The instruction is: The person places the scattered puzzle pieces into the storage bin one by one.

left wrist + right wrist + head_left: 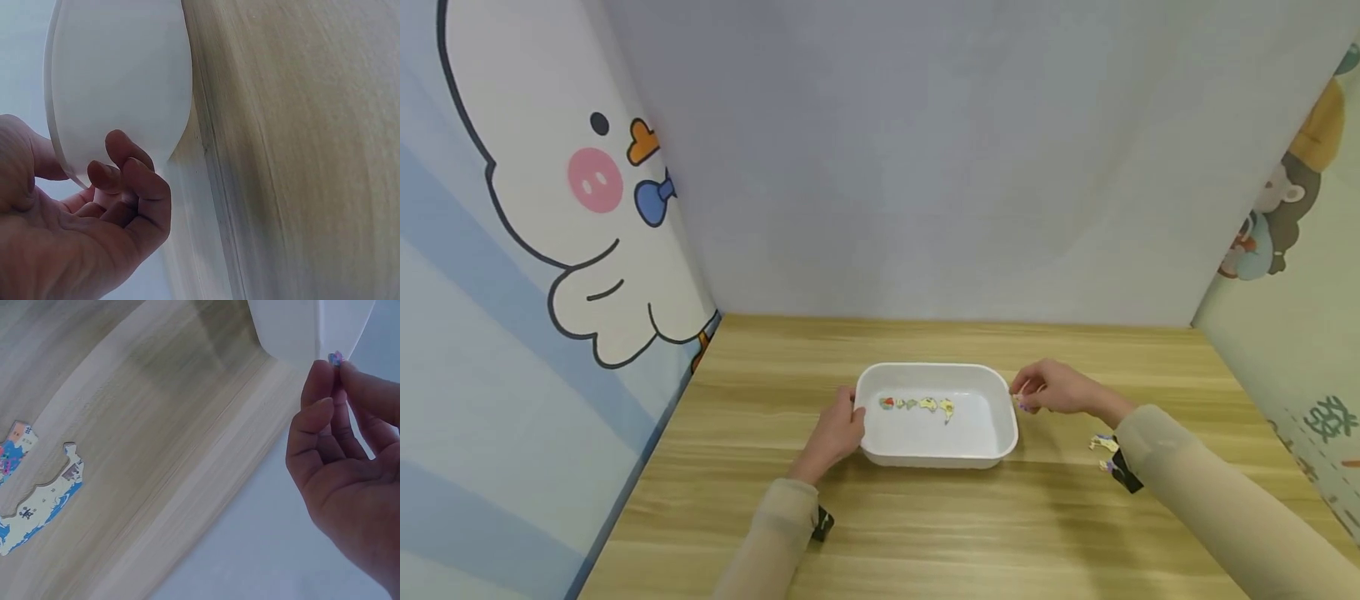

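Note:
A white plastic tray [937, 460] rests on the wooden table. My left hand [835, 428] grips its left end, with the thumb at the rim and curled fingers against the outer wall [122, 75]. Inside, several small, irregular puzzle pieces [928, 404] lie in a row, one with a red patch [887, 402] at the left. Just outside the tray's right rim, my right hand [1060, 387] pinches a tiny pink-and-blue puzzle piece [337, 358] between thumb and index finger; most of it is hidden by the fingertips.
Near the right wrist, a long cream-and-blue puzzle piece [47, 497] and a multicoloured one [17, 450] lie on the table [925, 533]. A plain pale wall [925, 167] stands behind the table. A panel with a cartoon bird [520, 150] rises at left, another printed panel [1285, 350] at right.

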